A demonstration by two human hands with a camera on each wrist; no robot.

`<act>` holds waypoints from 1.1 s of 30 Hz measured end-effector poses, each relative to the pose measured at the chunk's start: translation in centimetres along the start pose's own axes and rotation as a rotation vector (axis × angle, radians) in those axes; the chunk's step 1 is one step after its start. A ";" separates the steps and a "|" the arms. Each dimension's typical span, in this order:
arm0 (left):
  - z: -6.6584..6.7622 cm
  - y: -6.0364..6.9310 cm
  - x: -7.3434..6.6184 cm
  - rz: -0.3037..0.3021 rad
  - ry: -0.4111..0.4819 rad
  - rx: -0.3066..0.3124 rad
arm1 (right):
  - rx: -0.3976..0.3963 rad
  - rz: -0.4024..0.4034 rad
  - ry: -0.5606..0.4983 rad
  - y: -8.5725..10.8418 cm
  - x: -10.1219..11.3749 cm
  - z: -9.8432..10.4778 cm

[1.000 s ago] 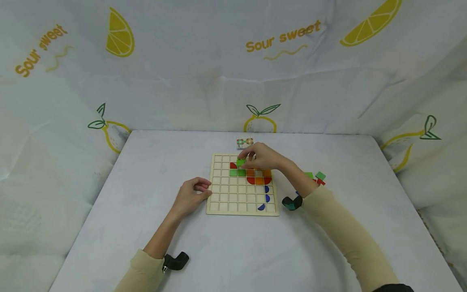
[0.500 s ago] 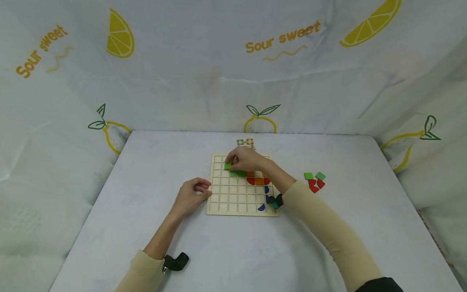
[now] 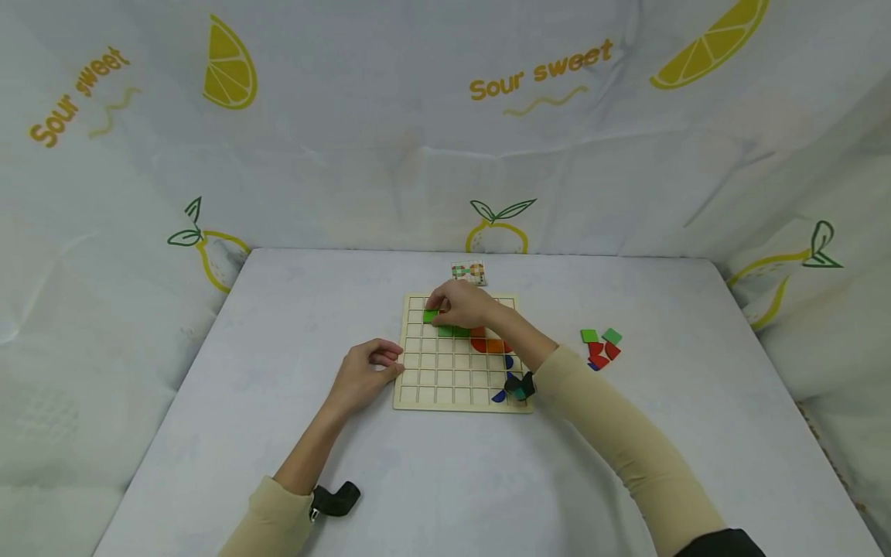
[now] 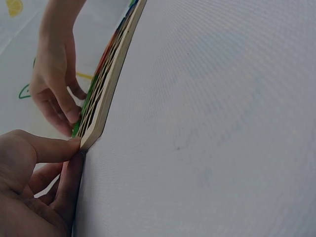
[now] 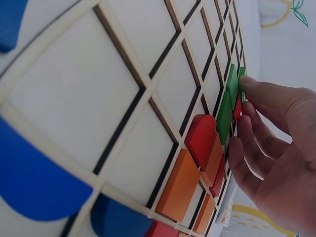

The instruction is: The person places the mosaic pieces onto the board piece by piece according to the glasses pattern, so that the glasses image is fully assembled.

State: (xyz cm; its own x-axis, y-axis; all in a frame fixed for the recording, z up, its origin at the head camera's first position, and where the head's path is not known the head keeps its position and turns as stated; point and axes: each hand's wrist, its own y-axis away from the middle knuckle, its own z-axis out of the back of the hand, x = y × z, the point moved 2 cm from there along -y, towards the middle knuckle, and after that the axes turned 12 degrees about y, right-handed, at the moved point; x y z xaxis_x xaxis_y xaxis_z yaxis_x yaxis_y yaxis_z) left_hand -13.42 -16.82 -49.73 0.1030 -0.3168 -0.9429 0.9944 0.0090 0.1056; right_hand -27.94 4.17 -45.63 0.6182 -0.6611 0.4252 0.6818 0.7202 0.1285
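A wooden grid board (image 3: 445, 379) lies on the table. My right hand (image 3: 465, 303) reaches over its upper part, thumb and finger pinching a green square (image 3: 430, 316) at a cell left of the red piece. In the right wrist view the thumb of my right hand (image 5: 281, 133) presses on that green square (image 5: 242, 79), beside two other green squares (image 5: 224, 118). My left hand (image 3: 364, 374) holds the board's left edge; the left wrist view shows the thumb of my left hand (image 4: 39, 173) on the corner of the board (image 4: 106, 98). Orange, red and blue pieces sit on the right part.
Right of the board lie loose green squares (image 3: 588, 336), red pieces (image 3: 595, 361) and a partly hidden blue piece (image 3: 593, 367). A small patterned card (image 3: 469, 272) lies behind the board. A white patterned cloth (image 3: 348, 178) hangs at the back.
My right hand has moved left across the board's upper part with the green square, past the red piece, and lowered it to the board. My left hand has stayed put.
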 end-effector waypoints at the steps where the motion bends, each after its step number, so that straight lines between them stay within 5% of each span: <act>1: 0.0 0.0 0.0 0.000 0.000 0.000 | -0.003 -0.006 0.001 0.0 0.0 0.0; 12: 0.0 0.0 -0.1 -0.002 0.001 0.004 | -0.040 -0.024 0.030 0.3 0.2 -0.1; 18: -0.1 0.1 -0.1 -0.004 0.002 -0.006 | -0.044 -0.032 -0.081 1.2 -0.3 0.8; 33: -0.2 0.1 -0.1 0.003 -0.006 -0.010 | -0.105 -0.151 -0.112 5.8 -5.0 4.0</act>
State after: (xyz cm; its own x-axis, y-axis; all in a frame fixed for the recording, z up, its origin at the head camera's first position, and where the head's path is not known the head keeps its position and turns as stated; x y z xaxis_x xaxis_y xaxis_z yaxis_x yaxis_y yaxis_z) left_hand -13.31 -16.58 -49.64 0.1061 -0.3229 -0.9405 0.9942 0.0200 0.1054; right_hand -28.58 12.48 -43.45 0.4626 -0.7279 0.5062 0.8039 0.5851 0.1068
